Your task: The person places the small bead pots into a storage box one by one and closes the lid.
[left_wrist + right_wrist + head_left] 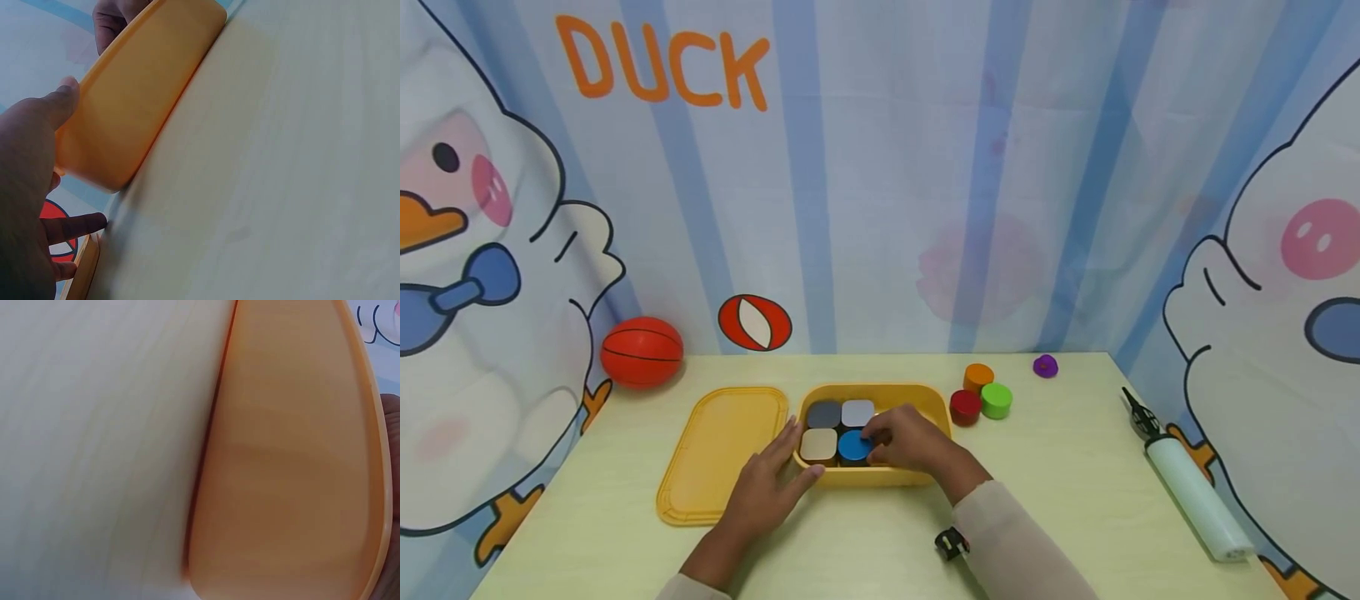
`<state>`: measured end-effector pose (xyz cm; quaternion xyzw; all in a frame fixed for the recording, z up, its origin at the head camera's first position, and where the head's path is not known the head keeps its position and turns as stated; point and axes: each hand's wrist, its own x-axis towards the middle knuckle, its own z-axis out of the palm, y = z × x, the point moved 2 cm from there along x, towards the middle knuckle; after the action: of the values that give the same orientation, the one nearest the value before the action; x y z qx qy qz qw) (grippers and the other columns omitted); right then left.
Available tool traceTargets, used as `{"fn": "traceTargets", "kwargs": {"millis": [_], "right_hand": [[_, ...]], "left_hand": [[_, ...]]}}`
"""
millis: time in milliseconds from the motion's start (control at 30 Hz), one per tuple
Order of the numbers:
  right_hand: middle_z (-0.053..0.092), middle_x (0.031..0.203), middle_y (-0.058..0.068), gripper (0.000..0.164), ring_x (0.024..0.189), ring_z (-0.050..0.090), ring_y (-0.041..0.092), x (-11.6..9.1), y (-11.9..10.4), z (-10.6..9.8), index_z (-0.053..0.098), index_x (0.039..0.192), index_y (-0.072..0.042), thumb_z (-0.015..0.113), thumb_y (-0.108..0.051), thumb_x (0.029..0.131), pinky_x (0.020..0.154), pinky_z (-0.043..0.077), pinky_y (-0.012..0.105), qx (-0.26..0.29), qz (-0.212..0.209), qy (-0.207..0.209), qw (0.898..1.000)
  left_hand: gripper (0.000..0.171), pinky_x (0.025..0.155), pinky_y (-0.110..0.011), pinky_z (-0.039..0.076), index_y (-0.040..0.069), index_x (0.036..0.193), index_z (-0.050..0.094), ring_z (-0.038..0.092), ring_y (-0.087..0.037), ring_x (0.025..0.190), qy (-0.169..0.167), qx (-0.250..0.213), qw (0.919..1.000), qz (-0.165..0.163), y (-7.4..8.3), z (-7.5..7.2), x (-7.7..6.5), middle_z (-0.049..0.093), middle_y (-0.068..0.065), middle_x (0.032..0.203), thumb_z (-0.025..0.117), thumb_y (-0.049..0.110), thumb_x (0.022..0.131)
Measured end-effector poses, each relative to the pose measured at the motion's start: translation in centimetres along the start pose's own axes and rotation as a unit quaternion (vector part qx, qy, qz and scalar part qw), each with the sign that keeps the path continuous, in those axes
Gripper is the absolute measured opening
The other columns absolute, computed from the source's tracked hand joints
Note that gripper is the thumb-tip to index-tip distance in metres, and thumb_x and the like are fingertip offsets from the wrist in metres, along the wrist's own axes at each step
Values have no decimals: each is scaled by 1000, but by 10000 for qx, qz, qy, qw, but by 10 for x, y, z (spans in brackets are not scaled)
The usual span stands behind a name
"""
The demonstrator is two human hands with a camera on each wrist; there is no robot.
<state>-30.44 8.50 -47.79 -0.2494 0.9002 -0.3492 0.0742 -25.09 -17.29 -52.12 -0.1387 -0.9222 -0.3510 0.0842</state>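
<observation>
Inside the yellow box (880, 477), the blue-topped pot (852, 446) is pinched by the right hand (913, 440); the box's left end is touched by the left hand (765, 490) — fingers spread.

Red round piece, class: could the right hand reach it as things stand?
Probably yes: only the yellow box's rim seems to separate the red piece from the right hand, though that hand is at the blue piece.
</observation>
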Motion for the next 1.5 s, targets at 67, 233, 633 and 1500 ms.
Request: {"fn": "traceTargets", "kwargs": {"millis": [67,233,633,1500], "right_hand": [[83,117,8,26,100,78,20,0,0,0,84,120,-6,85,-4,94,98,66,40,0,12,-7,10000],[83,119,10,28,102,81,22,0,0,-1,84,120,-5,86,-3,92,94,67,37,80,44,-16,10000],[82,122,7,25,108,80,26,-6,1,-11,85,119,-11,86,-11,95,91,68,38,189,311,9,9993],[80,129,14,27,134,68,40,-45,49,-64,83,120,-6,87,-11,94,118,51,61,251,-876,2473,9647]], "left_hand": [[84,122,-83,29,14,170,37,36,-35,165,-3,0,10000,-7,0,0,0,35,-6,178,69,56,105],[84,123,-83,28,15,170,37,36,-35,165,-7,-24,10000,-6,0,0,0,34,-6,179,69,56,104],[84,122,-83,30,14,170,38,36,-35,165,21,-49,10000,23,0,-2,-1,35,-6,178,70,54,104],[82,120,-84,32,13,169,40,40,-36,163,124,-83,9998,157,-3,1,-1,37,-7,177,72,51,104]]}}
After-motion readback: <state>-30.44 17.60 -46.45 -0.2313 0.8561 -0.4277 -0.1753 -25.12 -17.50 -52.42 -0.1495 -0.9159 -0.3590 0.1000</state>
